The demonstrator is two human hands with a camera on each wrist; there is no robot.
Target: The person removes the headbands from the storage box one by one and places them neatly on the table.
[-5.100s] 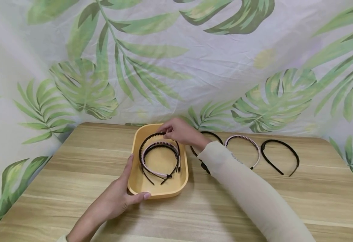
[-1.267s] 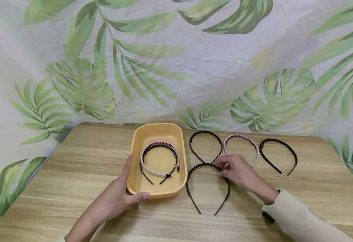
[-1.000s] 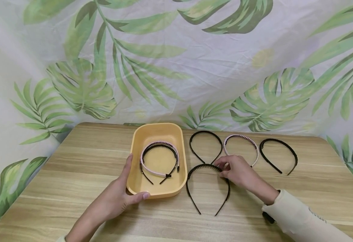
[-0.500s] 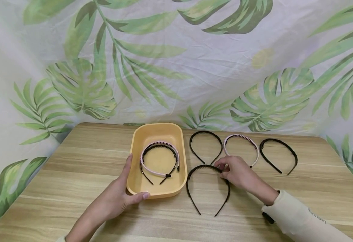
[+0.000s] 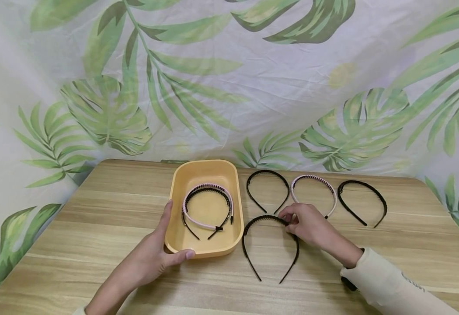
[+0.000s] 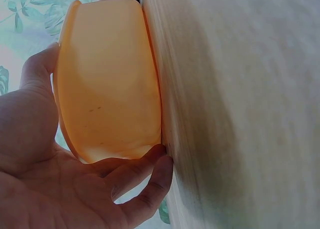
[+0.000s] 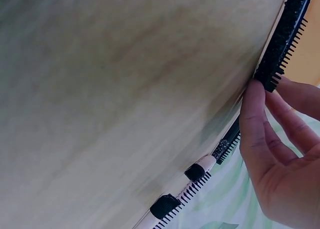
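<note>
My left hand (image 5: 151, 258) holds the near left corner of a yellow plastic bin (image 5: 223, 252), thumb along the front and fingers on the side. The left wrist view shows the fingertips low against the bin wall (image 6: 110, 79). A pink headband (image 5: 229, 199) and at least one black headband (image 5: 209, 190) overlap inside the bin. Right of it, my right hand (image 5: 310, 225) pinches the upper right of a black toothed headband (image 5: 268, 217) that lies on the table, ends toward me. In the right wrist view, thumb and fingers meet at the toothed edge (image 7: 284, 39).
Behind the right hand, a row of headbands lies on the wooden table (image 5: 95, 227): a thin black one (image 5: 267, 171), a pink one (image 5: 311, 176) and another black one (image 5: 358, 182). A leaf-patterned cloth (image 5: 198, 100) hangs along the table's far edge.
About five seconds ago my right hand was in the bin at a black headband. That headband now lies on the table in front of the row. Over the last second almost nothing has moved.
</note>
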